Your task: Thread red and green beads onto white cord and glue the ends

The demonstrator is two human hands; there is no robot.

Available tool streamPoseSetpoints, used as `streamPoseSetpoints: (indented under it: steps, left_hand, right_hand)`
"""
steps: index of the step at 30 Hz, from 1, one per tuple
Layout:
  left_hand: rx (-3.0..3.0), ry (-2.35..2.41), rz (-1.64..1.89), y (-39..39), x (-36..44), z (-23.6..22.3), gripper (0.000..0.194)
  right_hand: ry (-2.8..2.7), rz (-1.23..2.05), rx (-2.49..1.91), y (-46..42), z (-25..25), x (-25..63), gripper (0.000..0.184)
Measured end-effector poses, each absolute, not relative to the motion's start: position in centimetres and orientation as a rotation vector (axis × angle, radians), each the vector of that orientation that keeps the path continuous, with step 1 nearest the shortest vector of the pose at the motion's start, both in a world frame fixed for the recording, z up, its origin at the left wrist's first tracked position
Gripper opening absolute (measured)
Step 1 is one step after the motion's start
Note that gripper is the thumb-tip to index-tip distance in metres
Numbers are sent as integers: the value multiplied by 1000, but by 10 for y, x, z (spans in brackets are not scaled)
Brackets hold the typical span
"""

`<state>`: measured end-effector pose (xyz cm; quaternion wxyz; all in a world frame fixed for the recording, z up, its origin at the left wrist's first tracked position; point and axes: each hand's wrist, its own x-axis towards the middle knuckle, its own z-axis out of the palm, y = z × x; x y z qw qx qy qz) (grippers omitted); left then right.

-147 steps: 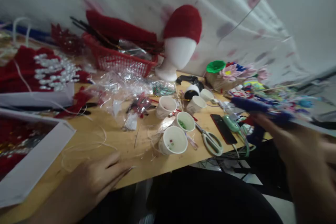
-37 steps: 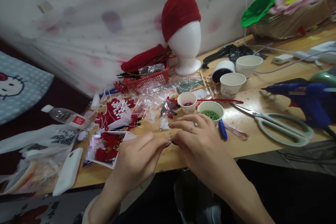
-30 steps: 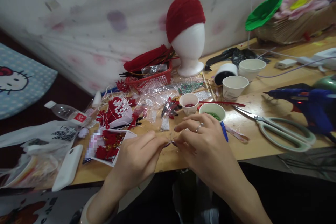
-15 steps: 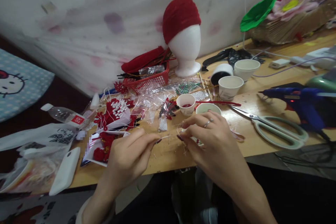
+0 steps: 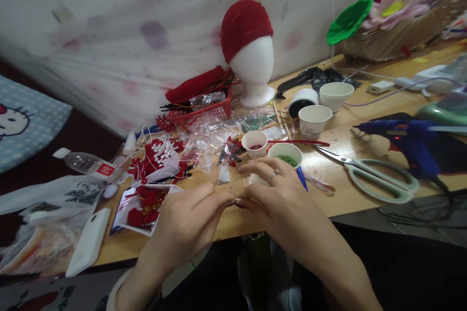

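Just above the table's front edge, my two hands meet fingertip to fingertip. My left hand (image 5: 189,221) is closed in a pinch between thumb and index finger. In its pinch is one end of a thin, pale wire (image 5: 238,200), mostly hidden by the fingertips. My right hand (image 5: 288,201), wearing a ring, pinches the same wire from the other side, its other fingers loosely curled. Right behind it stand a paper cup (image 5: 296,163) of green beads (image 5: 287,160) and a smaller cup (image 5: 255,153) with red beads at its bottom.
Scissors (image 5: 379,182) and a blue glue gun (image 5: 401,136) lie to the right. White cups (image 5: 314,124) stand behind. At left are a white box (image 5: 134,227) of red ornaments, a bottle (image 5: 87,164) and a white phone (image 5: 88,242). A foam head (image 5: 254,68) wears a red cap.
My hands have come together; half a second ago a gap with the wire showed between them. My right hand has moved left and down, uncovering the green beads in the cup.
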<state>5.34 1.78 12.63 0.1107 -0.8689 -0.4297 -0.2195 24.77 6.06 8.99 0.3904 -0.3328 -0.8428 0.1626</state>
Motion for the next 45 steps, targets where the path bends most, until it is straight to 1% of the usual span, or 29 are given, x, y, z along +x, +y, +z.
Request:
streamPoseSetpoints:
  steps: [2,3,12,16,20,23,27,33,35,37,39,41,43,44,45]
  left_hand:
    - [-2585,-1265,-638,18,55,125,12]
    - [-2602,-1267,-637,19,55,125,12]
    - [-2647,-1295,-660,23,54,122,12]
    - [-2689,-1314,-714,23,55,120,13]
    - [-2692,-1309,-756,25,56,119,14]
    - [-2664,-1307,-832,27,58,116,14]
    - [-2621,-1331,-1115,28,60,107,13]
    - [-2489,-1479,-1419,27,52,98,11]
    - [-2293,-1667,-1632,27,46,95,9]
    - [-2044,-1904,-2016,29,42,92,11]
    - [-1791,-2100,-2537,30,41,88,23]
    - [-1608,-2195,-2960,31,43,86,37]
    - [-1537,-2229,-3210,31,45,85,43]
    - [-1545,-2231,-3289,30,45,84,44]
    - [-1555,-2223,-3364,30,46,84,45]
  right_hand:
    - [-2121,418,-827,62,88,247,20]
    - [-2106,423,-824,62,88,246,22]
    - [-2091,474,-862,64,89,250,17]
    - [-2157,480,-795,64,86,252,31]
    - [-2212,491,-813,64,84,253,40]
    - [-2192,519,-804,63,86,256,36]
    - [-2145,525,-771,62,88,258,28]
    - [-2072,438,-727,62,90,267,26]
    - [-1987,406,-730,60,92,268,23]
    - [-1850,419,-752,55,95,264,22]
    - [-1691,468,-789,48,95,253,19]
    - [-1592,532,-811,43,94,236,14]
    - [-1561,611,-830,41,91,218,22]
    - [-1561,656,-837,41,89,209,23]
    - [-1560,702,-845,41,88,201,19]
